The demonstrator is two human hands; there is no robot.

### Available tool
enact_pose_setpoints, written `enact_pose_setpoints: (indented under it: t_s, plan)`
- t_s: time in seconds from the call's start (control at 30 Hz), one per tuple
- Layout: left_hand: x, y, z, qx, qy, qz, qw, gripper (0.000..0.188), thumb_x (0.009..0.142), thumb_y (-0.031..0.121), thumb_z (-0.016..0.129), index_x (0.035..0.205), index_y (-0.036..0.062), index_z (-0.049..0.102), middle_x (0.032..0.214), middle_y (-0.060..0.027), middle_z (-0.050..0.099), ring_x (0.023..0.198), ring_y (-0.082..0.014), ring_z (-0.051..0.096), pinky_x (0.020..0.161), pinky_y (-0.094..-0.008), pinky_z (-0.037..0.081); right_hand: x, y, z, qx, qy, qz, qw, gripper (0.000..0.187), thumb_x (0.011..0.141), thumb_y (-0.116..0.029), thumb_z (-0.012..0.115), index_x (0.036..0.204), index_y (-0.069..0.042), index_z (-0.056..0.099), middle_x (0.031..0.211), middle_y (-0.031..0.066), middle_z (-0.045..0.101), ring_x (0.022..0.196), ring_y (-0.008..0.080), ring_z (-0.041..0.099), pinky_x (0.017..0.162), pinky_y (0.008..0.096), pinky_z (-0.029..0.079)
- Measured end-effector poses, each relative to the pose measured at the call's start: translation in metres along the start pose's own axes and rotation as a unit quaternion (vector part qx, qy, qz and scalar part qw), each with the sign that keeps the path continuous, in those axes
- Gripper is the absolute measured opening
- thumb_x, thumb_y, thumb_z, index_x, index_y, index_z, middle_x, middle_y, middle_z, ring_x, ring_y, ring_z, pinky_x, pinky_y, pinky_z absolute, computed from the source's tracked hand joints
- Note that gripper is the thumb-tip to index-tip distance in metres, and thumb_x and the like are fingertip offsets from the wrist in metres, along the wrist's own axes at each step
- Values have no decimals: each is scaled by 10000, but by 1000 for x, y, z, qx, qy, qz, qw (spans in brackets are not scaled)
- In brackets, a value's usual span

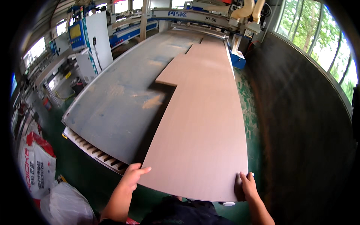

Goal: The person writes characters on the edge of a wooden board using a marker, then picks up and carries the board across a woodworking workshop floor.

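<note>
Head camera: Long tan board [202, 131] held by its near corners

At far left in a workshop, a printed white sack [41, 170] and a pale plastic bag [69, 206] sit on the green floor, apparently set aside to leave standing room. Beyond them rises a white control cabinet [99, 41] with a blue-framed screen [76, 31], perhaps placed beside the machine so that it can be read during work. Next comes a broad grey machine bed [112, 101], streaked with dust that suggests cutting.

The person's left hand [132, 177] is closed around the board's near left corner, thumb flat on top; its other fingers are largely hidden, presumably supporting from below. The board lies lengthwise along the bed's right side, its near end reaching past the bed toward the person, and its left edge steps outward farther back. Whether it is one sheet or several cannot be told. Dark shadow along that edge suggests the near end is lifted clear.

Behind, a gantry [191, 17] spans the far end. The right hand [248, 184], partly closed, grips the near right corner, its underside fingers out of sight. Such a wide hold likely keeps the board level. A dark wall [303, 108] and windows [318, 33] close the right.
</note>
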State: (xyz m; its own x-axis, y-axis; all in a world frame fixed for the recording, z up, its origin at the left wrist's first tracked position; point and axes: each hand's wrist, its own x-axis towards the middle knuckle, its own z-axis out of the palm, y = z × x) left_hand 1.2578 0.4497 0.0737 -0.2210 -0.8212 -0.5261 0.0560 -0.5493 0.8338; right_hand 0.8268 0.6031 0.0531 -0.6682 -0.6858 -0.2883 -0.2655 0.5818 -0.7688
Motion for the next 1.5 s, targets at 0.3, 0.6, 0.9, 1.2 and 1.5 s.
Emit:
enact_pose_setpoints:
  t_s: [0.3, 0.6, 0.9, 1.2, 1.5]
  plan:
    - [-78, -56, -92, 47, -8, 5, 999, 259, 893, 159, 654, 1046, -50, 649, 1001, -122, 692, 921, -204, 654, 840, -328, 486, -140, 38, 47, 56, 14, -15, 998, 417, 889, -332, 661, 958, 23, 453, 886, 200, 616, 800, 245, 592, 734, 375, 482]
    - [-147, -139, -166, 64, 23, -77, 995, 196, 856, 141, 661, 953, -29, 663, 948, -118, 696, 895, -212, 657, 824, -327, 491, -259, 100, 89, 15, 55, 43, 997, 472, 893, -396, 624, 1016, 33, 468, 824, 242, 637, 809, 384, 628, 761, 435, 478]
    - [-160, -188, -206, 172, 91, -45, 980, 310, 865, 295, 678, 869, -15, 671, 830, -56, 665, 777, -149, 611, 706, -294, 470, -303, 125, 124, -20, 86, 51, 995, 424, 919, -374, 590, 1016, 27, 495, 843, 260, 638, 830, 426, 620, 753, 475, 463]
    - [-133, -211, -214, 307, 91, -19, 947, 559, 916, 517, 557, 816, -27, 638, 693, -105, 611, 692, -198, 585, 654, -365, 443, -292, 148, 161, -18, 163, 35, 986, 323, 1001, -283, 467, 858, 6, 474, 628, 165, 557, 551, 314, 537, 561, 417, 425]
    - [-116, -192, -173, 437, 192, 76, 875, 576, 904, 536, 558, 817, -32, 598, 779, -261, 644, 791, -451, 621, 685, -486, 472, -291, 142, 167, -18, 197, 5, 980, 321, 1010, -246, 445, 833, 20, 476, 650, 180, 502, 569, 268, 467, 573, 403, 395]
